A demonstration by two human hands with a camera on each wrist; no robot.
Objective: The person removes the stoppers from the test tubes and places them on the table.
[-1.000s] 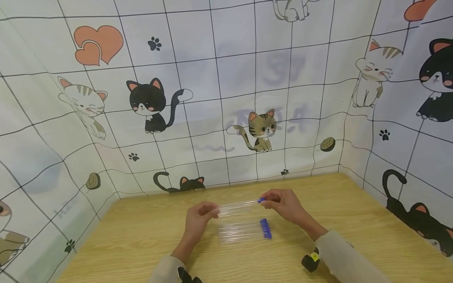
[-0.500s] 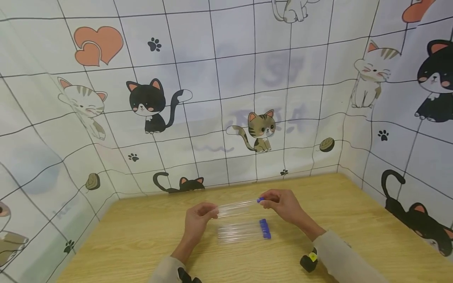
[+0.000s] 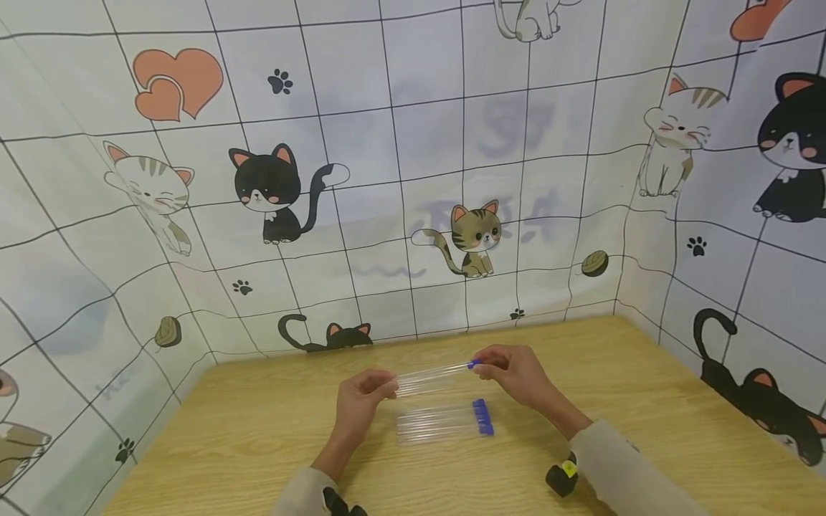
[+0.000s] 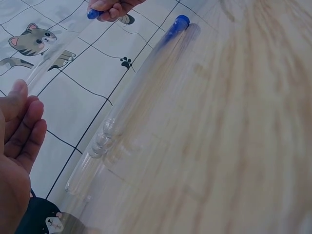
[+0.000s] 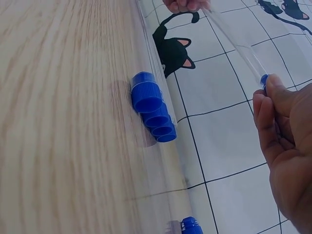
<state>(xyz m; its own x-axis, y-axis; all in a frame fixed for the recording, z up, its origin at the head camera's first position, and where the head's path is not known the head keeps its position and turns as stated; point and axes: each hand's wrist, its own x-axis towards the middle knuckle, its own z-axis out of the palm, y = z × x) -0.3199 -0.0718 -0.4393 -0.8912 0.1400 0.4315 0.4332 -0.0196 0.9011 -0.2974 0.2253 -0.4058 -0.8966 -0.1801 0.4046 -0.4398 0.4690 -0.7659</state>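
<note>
A clear test tube (image 3: 434, 373) with a blue cap (image 5: 263, 79) is held above the table, spanned between both hands. My left hand (image 3: 358, 401) pinches its plain end between thumb and fingers. At the other end, my right hand (image 3: 519, 373) pinches the blue cap, which the fingertips partly cover. The tube slants, its capped end farther from me in the head view. Nearer to me, a row of several more clear tubes (image 3: 435, 424) lies side by side on the table, their blue caps (image 3: 482, 418) lined up at the right.
A wood-grain table (image 3: 258, 444) lies beneath the hands. A white curtain (image 3: 361, 236) printed with cats and grid lines encloses its back and sides. In the right wrist view, one blue cap (image 5: 191, 225) sits apart from the row. A black wrist device (image 3: 561, 479) hangs at the right sleeve.
</note>
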